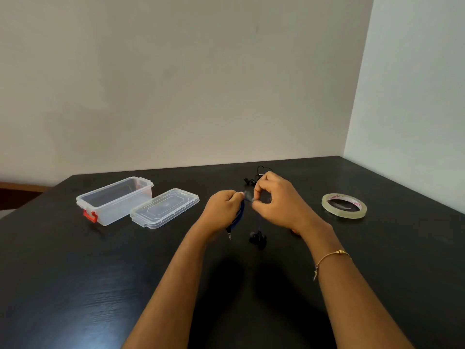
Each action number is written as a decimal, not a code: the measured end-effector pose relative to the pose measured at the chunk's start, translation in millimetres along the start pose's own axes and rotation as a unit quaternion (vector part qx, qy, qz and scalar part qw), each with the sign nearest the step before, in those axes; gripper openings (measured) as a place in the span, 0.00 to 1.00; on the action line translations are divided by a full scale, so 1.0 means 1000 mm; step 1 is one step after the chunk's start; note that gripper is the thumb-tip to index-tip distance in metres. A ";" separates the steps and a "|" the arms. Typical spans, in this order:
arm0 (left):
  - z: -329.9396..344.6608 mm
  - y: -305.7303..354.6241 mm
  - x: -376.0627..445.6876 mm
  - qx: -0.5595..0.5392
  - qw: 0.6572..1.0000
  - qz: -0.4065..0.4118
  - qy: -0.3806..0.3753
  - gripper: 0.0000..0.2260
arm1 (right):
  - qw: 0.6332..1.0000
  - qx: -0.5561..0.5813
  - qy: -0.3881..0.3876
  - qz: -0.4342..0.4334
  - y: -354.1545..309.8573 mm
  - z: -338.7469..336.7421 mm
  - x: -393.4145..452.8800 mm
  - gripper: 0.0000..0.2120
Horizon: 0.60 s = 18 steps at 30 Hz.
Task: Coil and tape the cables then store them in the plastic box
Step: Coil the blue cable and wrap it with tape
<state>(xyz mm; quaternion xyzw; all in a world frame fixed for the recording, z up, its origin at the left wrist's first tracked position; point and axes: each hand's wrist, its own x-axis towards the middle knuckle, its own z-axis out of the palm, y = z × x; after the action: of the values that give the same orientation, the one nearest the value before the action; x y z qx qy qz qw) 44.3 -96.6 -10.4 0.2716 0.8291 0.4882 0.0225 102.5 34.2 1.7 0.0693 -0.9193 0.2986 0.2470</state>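
My left hand (222,210) grips a coiled blue earphone cable (239,217) above the black table; its jack plug (229,234) hangs below the hand and the black earbuds (258,239) dangle lower. My right hand (274,200) pinches a small piece of clear tape (248,196) next to the coil. A second, black cable (254,178) lies on the table behind my right hand, partly hidden. The clear plastic box (114,200) with a red latch stands open at the left, with its lid (164,207) lying beside it.
A roll of clear tape (344,205) lies flat on the table (75,273) at the right. A small red thing (294,231) peeks out under my right wrist. Walls close the table at the back and right.
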 end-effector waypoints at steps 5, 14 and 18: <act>-0.003 0.000 0.000 -0.081 0.996 -0.038 -0.006 0.13 | 0.996 0.039 -0.085 -0.015 -0.001 -0.005 -0.002 0.05; -0.003 0.004 -0.004 -0.080 0.996 -0.019 -0.042 0.13 | 0.989 0.131 -0.063 -0.007 -0.001 -0.003 -0.002 0.08; -0.001 0.002 -0.005 -0.087 0.996 -0.026 -0.019 0.14 | 0.978 0.194 -0.058 0.043 0.002 -0.001 -0.002 0.05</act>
<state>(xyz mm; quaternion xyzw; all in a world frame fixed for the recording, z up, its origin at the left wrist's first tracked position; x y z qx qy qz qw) 49.3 -98.9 -8.9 0.2566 0.7894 0.5526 0.0747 104.2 36.7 0.3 0.0935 -0.8587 0.4770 0.1623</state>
